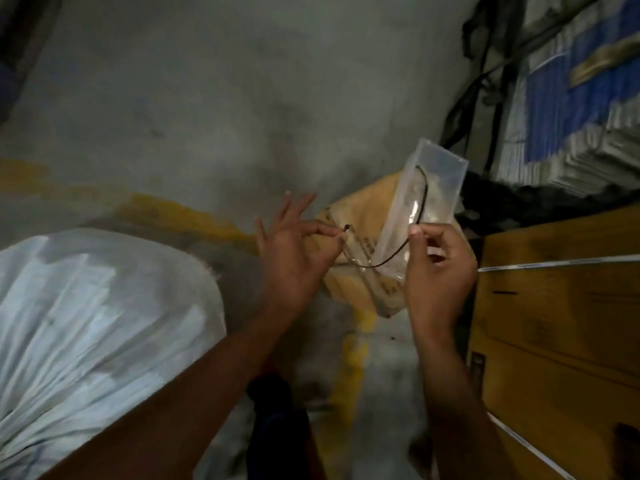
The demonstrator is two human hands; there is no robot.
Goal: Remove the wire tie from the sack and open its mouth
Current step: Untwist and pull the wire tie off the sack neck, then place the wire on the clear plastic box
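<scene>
A large white woven sack (97,313) lies at the lower left, its gathered cloth running down towards the bottom left. A thin dark wire tie (381,263) is off the sack and stretched in a curve between my hands. My left hand (294,254) pinches one end between thumb and forefinger, the other fingers spread. My right hand (438,268) pinches the wire further along; its far end arcs up in front of a clear plastic container (429,195). Both hands are to the right of the sack and apart from it.
Behind the wire, the clear plastic container leans on a crumpled yellow-brown paper bag (360,282). Brown cardboard boxes (561,306) with white straps stand at the right. Blue and white stacked bundles (571,98) fill the upper right. The grey concrete floor (242,98) has yellow paint marks.
</scene>
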